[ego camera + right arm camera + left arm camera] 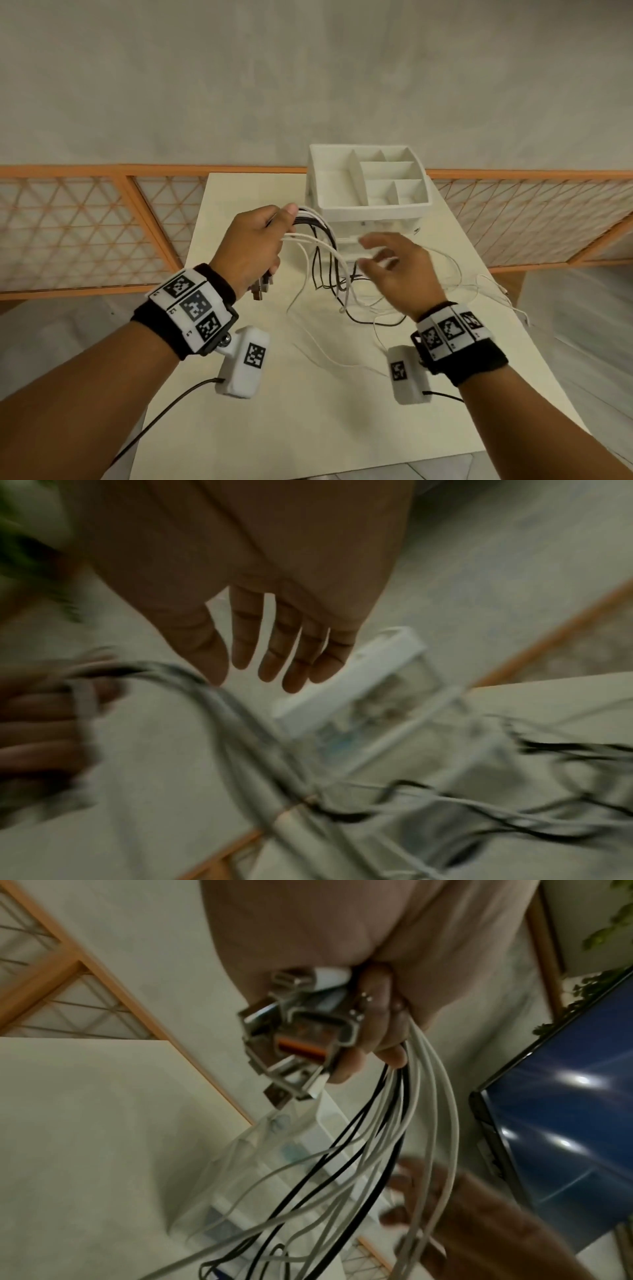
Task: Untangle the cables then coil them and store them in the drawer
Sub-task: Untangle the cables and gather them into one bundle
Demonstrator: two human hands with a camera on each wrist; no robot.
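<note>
At centre of the head view, a bundle of thin white and black cables [320, 236] is clutched by the left hand [253, 245], fingers curled round the gathered plug ends; metal USB plugs [291, 1034] are seen jutting from the fist in the left-wrist view. From the fist the strands arch rightward and drop to the pale rectangular tabletop [308, 394], long axis near vertical, then spread as loose tangled loops toward lower right of centre. The right hand [397, 270] is held just right of the hanging strands, fingers spread and relaxed, nothing gripped; judged nearer to the free lengths than the left. The white plastic drawer organiser [370, 186] stands behind both hands at the table's far edge; its drawers appear shut, though blur forbids certainty. Judgement: untangling underway; a leftward reach is needed to take one strand.
</note>
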